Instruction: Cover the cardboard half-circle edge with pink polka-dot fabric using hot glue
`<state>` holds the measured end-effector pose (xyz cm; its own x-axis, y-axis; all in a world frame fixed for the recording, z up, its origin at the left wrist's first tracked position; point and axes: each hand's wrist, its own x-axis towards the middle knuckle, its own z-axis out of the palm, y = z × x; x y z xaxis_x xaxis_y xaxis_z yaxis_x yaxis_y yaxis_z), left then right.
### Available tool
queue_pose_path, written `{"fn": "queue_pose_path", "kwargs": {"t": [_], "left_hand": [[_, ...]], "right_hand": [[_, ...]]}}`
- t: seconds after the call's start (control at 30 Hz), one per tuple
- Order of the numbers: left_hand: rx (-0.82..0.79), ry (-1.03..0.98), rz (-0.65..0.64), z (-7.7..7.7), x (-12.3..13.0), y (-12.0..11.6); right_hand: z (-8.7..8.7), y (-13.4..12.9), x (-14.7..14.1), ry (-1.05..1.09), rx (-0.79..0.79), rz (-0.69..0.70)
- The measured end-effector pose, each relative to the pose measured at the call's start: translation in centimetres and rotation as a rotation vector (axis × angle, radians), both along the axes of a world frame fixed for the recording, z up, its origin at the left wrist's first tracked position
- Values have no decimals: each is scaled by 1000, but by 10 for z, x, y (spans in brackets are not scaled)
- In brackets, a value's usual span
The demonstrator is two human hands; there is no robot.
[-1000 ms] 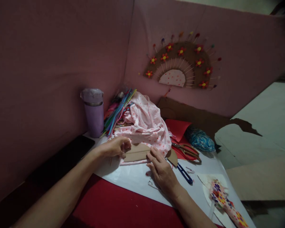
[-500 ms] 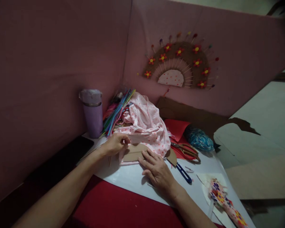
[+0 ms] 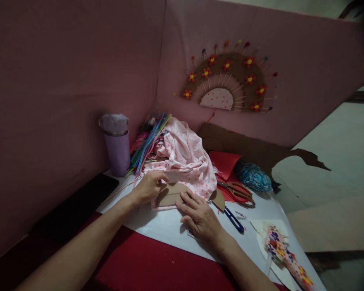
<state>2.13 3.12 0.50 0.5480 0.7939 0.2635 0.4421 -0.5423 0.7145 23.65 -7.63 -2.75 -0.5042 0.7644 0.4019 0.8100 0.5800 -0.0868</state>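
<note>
A brown cardboard piece [image 3: 168, 196] with a curved upper edge lies on pink dotted fabric [image 3: 186, 149], with a strip of the fabric showing along its near edge. My right hand [image 3: 200, 218] rests flat on the cardboard's right end, fingers spread. My left hand [image 3: 151, 186] is at the cardboard's left end, over the fabric, with its fingers curled together. Whatever lies between those fingertips is hidden. Right of the cardboard, a second, smaller cardboard piece [image 3: 218, 201] lies partly by the fabric, beside a dark blue cutter [image 3: 234, 220].
Scissors [image 3: 236, 192] lie on red paper [image 3: 224, 163], near blue yarn [image 3: 255, 177]. A purple tumbler [image 3: 117, 149] and pipe cleaners [image 3: 150, 141] stand behind at left. A flower-decorated piece [image 3: 280, 250] lies at right. A cardboard half-circle ornament [image 3: 241, 60] hangs on the wall.
My left hand has shifted slightly, its fingertips moving a little along the cardboard's left end. The right hand stays pressed on the cardboard. The view has turned very slightly.
</note>
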Motion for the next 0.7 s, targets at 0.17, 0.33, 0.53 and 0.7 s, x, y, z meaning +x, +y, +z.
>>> {"fn": "queue_pose_path", "kwargs": {"t": [0.17,0.33,0.53,0.7], "left_hand": [[105,61,-145,-4,7,-7],[228,207,-231,-7,8,-10],[233,259,-221,-6,9,-11],[181,200,-258,-1,11,-13]], "right_hand": [[-1,1,1,-18,-10,-7],[1,1,0,-15,-16,3],[1,-2,5,474,89,-147],[-6,-4,13,970,93,-358]]}}
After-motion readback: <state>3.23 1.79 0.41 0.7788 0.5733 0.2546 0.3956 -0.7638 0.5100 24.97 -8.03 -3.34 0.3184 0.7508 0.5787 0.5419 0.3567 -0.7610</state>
